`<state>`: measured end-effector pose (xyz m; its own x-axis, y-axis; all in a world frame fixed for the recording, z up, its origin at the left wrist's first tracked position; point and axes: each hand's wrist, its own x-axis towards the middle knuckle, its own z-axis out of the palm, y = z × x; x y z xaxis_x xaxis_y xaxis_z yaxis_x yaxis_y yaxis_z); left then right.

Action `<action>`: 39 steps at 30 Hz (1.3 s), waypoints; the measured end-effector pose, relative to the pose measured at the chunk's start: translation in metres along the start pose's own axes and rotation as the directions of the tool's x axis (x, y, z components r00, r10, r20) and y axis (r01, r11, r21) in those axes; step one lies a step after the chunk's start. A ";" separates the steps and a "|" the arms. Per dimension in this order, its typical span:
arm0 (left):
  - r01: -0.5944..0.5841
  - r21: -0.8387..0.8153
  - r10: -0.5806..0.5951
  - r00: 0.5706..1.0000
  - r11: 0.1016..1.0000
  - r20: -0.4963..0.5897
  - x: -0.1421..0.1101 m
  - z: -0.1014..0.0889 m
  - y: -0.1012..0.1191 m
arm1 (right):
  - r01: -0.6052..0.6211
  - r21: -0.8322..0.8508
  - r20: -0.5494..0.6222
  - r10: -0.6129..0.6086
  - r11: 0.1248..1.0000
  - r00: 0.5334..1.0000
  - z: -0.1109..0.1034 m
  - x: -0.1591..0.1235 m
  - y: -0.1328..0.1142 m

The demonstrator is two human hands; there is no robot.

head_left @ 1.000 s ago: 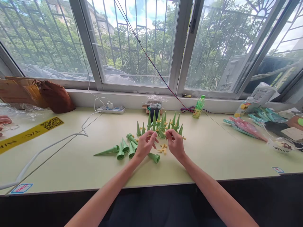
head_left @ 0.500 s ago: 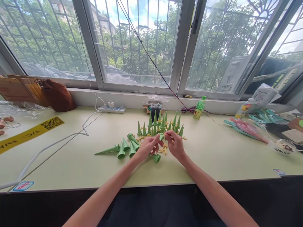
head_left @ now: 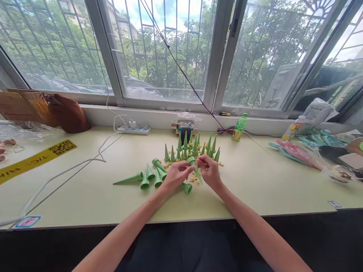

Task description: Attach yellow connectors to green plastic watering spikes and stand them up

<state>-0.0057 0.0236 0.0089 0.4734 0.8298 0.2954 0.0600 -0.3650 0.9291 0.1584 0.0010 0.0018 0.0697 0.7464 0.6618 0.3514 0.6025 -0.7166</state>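
Note:
My left hand point(head_left: 176, 176) grips a green plastic watering spike point(head_left: 195, 170) by its wide cap end, and the spike's point slants down to the right. Close beside it, my right hand point(head_left: 210, 172) has thumb and fingers pinched near the cap; whatever small piece they hold is hidden. Small yellow valve pieces point(head_left: 195, 179) lie on the table under the hands. Behind them stand several upright green spikes point(head_left: 179, 143) with yellow pieces at their sides. More loose green spikes point(head_left: 145, 183) lie to the left, and another spike point(head_left: 186, 188) pokes out below my left hand.
A white power strip point(head_left: 134, 130) and its cable sit at the back left of the table. Near the window stand a small box point(head_left: 185, 126) and a green bottle point(head_left: 239, 127). Plastic packets point(head_left: 297, 153) lie at the right, with a brown bag point(head_left: 67, 115) at the far left.
The spike in my left hand has turned, so its point now slants down to the right with the cap up. My right hand stays pinched close to the cap.

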 end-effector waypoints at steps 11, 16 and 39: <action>-0.186 0.197 0.214 0.968 0.962 -0.130 0.000 0.003 0.000 | -0.023 0.028 0.024 0.023 0.999 0.999 0.000 0.001 -0.001; -0.236 0.311 0.292 0.945 0.921 -0.149 0.000 0.003 0.001 | -0.040 0.038 0.036 0.039 0.998 0.999 0.000 0.001 -0.002; -0.227 0.277 0.282 0.943 0.934 -0.177 0.001 0.005 0.003 | -0.135 0.219 0.044 0.129 0.966 0.991 0.006 -0.001 0.001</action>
<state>-0.0006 0.0213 0.0106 0.3076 0.7543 0.5800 0.1922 -0.6462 0.7385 0.1528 0.0030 -0.0007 0.0735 0.8294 0.5537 0.1254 0.5432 -0.8302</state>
